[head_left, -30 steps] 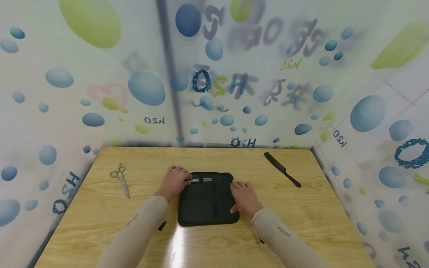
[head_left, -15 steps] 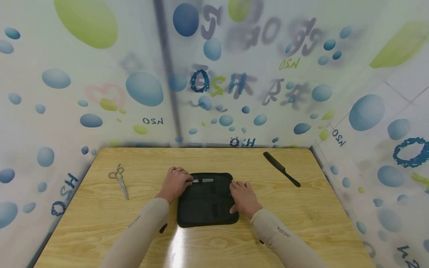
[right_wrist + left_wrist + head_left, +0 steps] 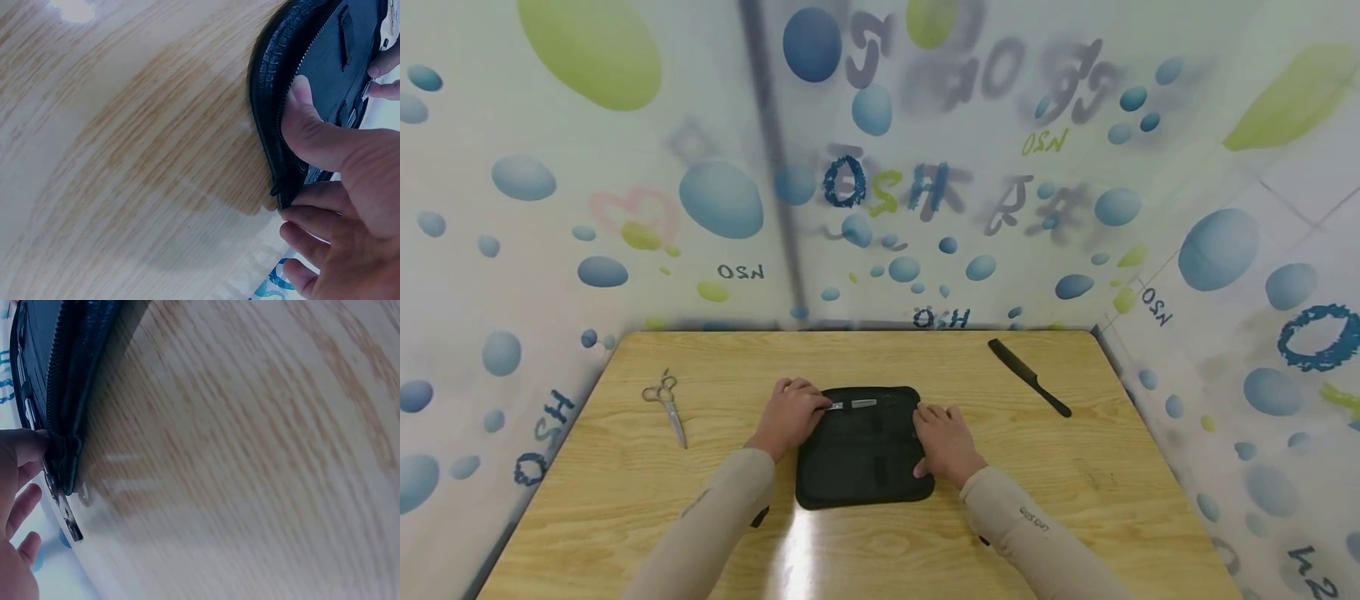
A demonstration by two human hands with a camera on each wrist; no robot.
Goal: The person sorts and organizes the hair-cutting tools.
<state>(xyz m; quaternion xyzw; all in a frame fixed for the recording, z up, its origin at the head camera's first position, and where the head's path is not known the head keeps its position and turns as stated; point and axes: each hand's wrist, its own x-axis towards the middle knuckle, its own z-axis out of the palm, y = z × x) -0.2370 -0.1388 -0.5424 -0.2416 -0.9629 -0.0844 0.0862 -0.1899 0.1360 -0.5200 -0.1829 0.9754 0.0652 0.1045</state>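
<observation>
A black zip case (image 3: 861, 467) lies spread on the wooden table, its inside facing up. Near its far edge a slim silver metal tool (image 3: 863, 403) passes under an elastic strap, and its exact kind is unclear. My left hand (image 3: 791, 415) pinches this tool at the case's far left corner. In the left wrist view, the tool's near end (image 3: 67, 515) sticks out past the case. My right hand (image 3: 949, 443) grips the case's right side, with the thumb (image 3: 306, 122) on the zipper edge and fingers around the outside.
Silver scissors (image 3: 668, 408) lie on the table (image 3: 737, 358) at the left. A black handled comb (image 3: 1028, 377) rests toward the far right. Behind the table stands a wall (image 3: 880, 275) with a bubble print.
The silver tool's tip reaches slightly farther right under the strap. Both hands stay nearly where they were, and the head view has shifted a little.
</observation>
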